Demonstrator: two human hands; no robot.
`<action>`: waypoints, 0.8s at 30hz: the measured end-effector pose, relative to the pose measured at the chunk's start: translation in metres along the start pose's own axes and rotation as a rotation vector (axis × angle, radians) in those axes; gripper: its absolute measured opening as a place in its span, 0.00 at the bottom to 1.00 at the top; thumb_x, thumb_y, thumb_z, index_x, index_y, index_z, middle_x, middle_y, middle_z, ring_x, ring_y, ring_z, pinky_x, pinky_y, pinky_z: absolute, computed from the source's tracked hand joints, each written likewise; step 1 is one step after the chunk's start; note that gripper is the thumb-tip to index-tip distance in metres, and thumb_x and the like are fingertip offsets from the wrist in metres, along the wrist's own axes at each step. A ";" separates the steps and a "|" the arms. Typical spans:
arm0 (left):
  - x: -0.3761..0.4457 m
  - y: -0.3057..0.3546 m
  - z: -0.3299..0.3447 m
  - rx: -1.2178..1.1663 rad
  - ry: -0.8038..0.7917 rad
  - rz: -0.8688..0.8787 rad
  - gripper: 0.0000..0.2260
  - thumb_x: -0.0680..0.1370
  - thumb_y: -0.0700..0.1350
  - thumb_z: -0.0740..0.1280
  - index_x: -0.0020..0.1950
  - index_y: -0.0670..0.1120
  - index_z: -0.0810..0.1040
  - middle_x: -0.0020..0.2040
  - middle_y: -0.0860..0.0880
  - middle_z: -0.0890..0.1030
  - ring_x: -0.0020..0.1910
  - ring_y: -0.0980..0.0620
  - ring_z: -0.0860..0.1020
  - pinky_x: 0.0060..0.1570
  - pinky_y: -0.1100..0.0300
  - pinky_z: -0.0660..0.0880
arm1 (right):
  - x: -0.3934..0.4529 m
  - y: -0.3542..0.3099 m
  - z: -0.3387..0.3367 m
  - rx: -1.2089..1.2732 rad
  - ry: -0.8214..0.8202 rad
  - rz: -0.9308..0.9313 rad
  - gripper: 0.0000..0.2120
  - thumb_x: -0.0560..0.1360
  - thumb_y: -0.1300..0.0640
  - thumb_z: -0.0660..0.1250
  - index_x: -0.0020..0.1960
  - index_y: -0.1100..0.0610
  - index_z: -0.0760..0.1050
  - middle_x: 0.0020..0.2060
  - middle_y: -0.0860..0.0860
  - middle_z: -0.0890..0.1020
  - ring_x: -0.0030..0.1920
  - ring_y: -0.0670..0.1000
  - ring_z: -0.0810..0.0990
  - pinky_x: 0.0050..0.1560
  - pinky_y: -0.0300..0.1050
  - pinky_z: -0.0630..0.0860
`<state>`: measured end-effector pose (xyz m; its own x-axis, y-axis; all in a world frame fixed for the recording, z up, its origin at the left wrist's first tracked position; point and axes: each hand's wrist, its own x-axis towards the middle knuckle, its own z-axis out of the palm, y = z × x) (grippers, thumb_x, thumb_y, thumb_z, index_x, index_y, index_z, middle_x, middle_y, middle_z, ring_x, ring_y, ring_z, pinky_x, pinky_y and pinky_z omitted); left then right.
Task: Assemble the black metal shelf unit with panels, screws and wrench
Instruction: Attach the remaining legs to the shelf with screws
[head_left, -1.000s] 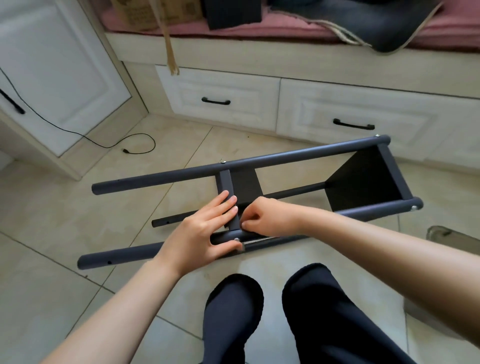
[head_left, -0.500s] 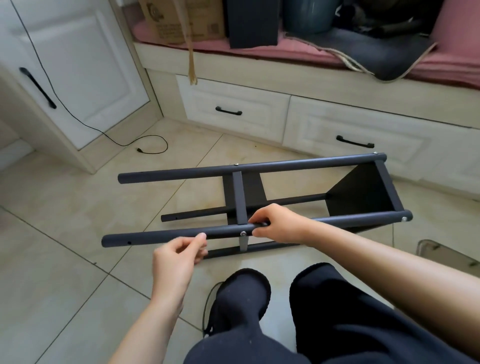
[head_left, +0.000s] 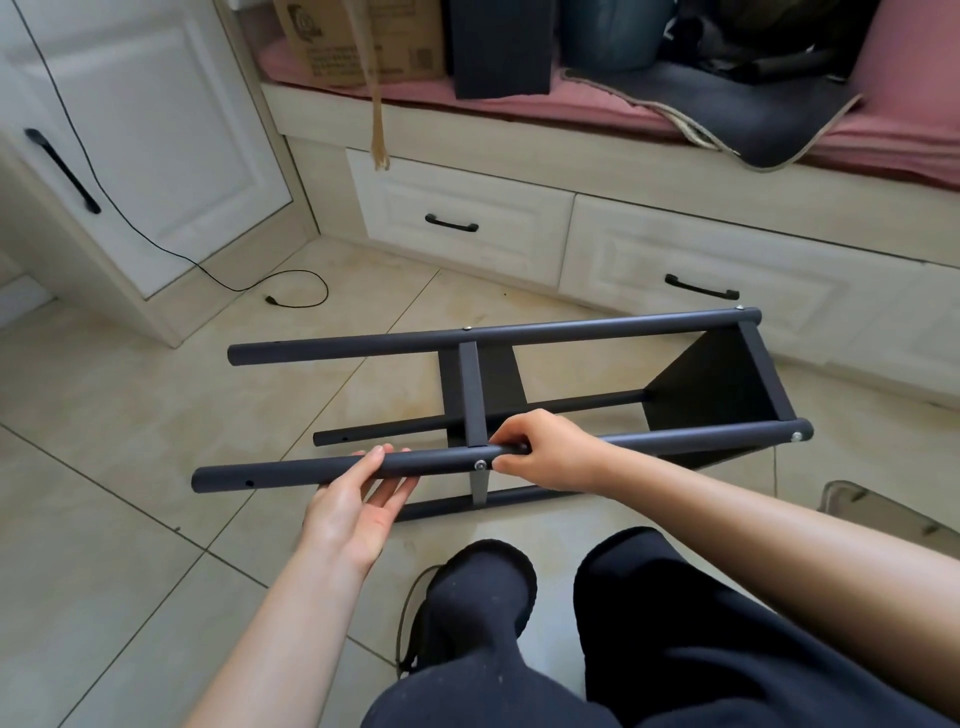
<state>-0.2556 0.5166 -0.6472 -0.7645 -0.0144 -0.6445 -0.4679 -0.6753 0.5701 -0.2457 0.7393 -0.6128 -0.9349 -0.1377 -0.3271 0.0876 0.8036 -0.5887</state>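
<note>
Head view: your black shelf frame (head_left: 519, 395) lies on its side on beige floor tiles (head_left: 130, 441), white drawers (head_left: 462, 223) at twelve o'clock. Your right hand (head_left: 545, 449) grips the near tube (head_left: 426, 463); your left hand (head_left: 358, 499) cradles it, fingers loosely open.

Shelf frame (head_left: 519, 332): metal tubes, matt dark grey-black coating, smooth, no gloss. Shelf panel (head_left: 711, 384) at right of frame: flat sheet, matt black. Screw heads (head_left: 480, 465): bare bright metal, shiny. Floor (head_left: 130, 415): glazed beige tiles, smooth, mottled, slight sheen. Drawer fronts (head_left: 462, 218), upper centre: white-painted wood look, satin; handles matt black. Cardboard box (head_left: 358, 41), top: plain brown paper board. Cushion (head_left: 597, 106): pink cloth, soft nap.
</note>
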 end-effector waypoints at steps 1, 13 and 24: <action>-0.001 0.001 0.001 -0.001 0.000 -0.007 0.15 0.80 0.32 0.66 0.66 0.39 0.70 0.49 0.39 0.83 0.46 0.41 0.86 0.45 0.43 0.82 | 0.000 0.000 -0.001 -0.006 0.001 -0.005 0.14 0.78 0.51 0.66 0.62 0.52 0.78 0.47 0.47 0.80 0.50 0.50 0.78 0.53 0.44 0.74; -0.029 0.025 0.031 0.053 -0.039 0.037 0.25 0.80 0.34 0.67 0.76 0.37 0.65 0.56 0.37 0.80 0.54 0.39 0.81 0.37 0.46 0.80 | -0.008 -0.008 -0.030 0.057 0.036 -0.076 0.10 0.78 0.52 0.65 0.57 0.51 0.81 0.40 0.45 0.79 0.42 0.47 0.77 0.42 0.39 0.74; -0.057 0.028 0.058 0.104 -0.104 0.146 0.17 0.79 0.33 0.68 0.67 0.39 0.70 0.60 0.35 0.80 0.53 0.39 0.83 0.37 0.47 0.83 | -0.015 -0.012 -0.060 0.223 -0.101 0.061 0.25 0.76 0.45 0.70 0.69 0.54 0.73 0.60 0.48 0.76 0.59 0.48 0.74 0.59 0.40 0.69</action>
<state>-0.2514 0.5409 -0.5650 -0.8666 -0.0270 -0.4982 -0.3879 -0.5916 0.7068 -0.2531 0.7666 -0.5558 -0.8874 -0.1595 -0.4325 0.2264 0.6664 -0.7104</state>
